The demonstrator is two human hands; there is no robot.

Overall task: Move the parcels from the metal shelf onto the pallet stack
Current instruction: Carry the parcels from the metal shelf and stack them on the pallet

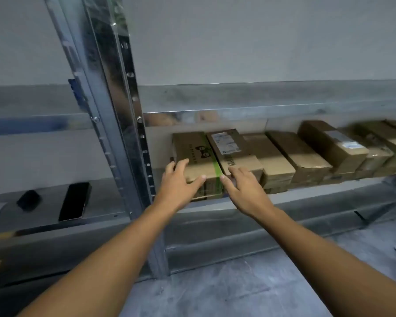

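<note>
The green-taped parcel (pixel 197 156) sits leftmost in a row on the metal shelf (pixel 295 202), with the left hand (pixel 176 186) resting on its top and the right hand (pixel 245 191) at its right edge, both grips spread. Pick-up is just starting, I judge; next, the hands must clamp both sides and draw it out. At least six parcels show, the far ones blurred.

Left hand (pixel 177 186) lies spread on the green-taped parcel (pixel 192 152) on the metal shelf (pixel 318 202), right hand (pixel 242 188) at its taped edge.
</note>
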